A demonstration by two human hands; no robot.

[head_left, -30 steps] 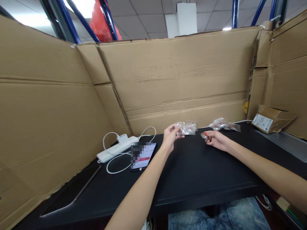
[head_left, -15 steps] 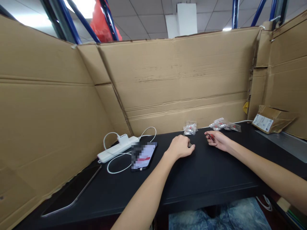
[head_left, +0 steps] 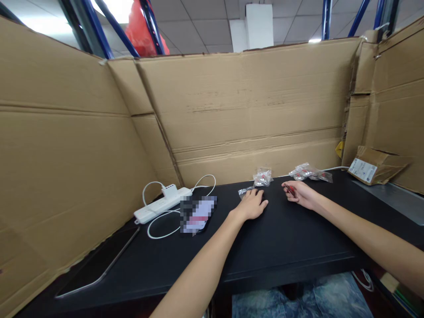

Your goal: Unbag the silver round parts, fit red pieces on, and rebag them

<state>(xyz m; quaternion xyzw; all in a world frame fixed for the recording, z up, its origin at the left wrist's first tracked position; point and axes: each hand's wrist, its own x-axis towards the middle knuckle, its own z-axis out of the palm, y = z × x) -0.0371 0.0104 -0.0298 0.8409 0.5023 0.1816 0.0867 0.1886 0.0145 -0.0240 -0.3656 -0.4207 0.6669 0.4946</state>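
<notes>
My left hand (head_left: 252, 206) lies palm down on the black table (head_left: 281, 238), fingers apart. Just beyond its fingertips is a small clear plastic bag (head_left: 244, 191), partly covered by the hand; whether they touch I cannot tell. To the right, my right hand (head_left: 302, 194) is closed around a small dark red object (head_left: 290, 190), too small to name. Behind the hands sits a clear bag with round pieces marked in red (head_left: 263, 176). More such clear bags (head_left: 304, 171) lie in a small heap beyond my right hand.
Cardboard walls (head_left: 248, 101) enclose the table. On the left are a white power strip (head_left: 164, 205) with a looping cable, a phone (head_left: 200, 214) and a dark flat tablet-like panel (head_left: 99, 263). An opened cardboard box (head_left: 377, 164) stands at the right back beside a grey sheet (head_left: 394, 201).
My left hand has flattened and its fingers have spread. The small clear bag now shows at its fingertips. My right hand has hardly moved.
</notes>
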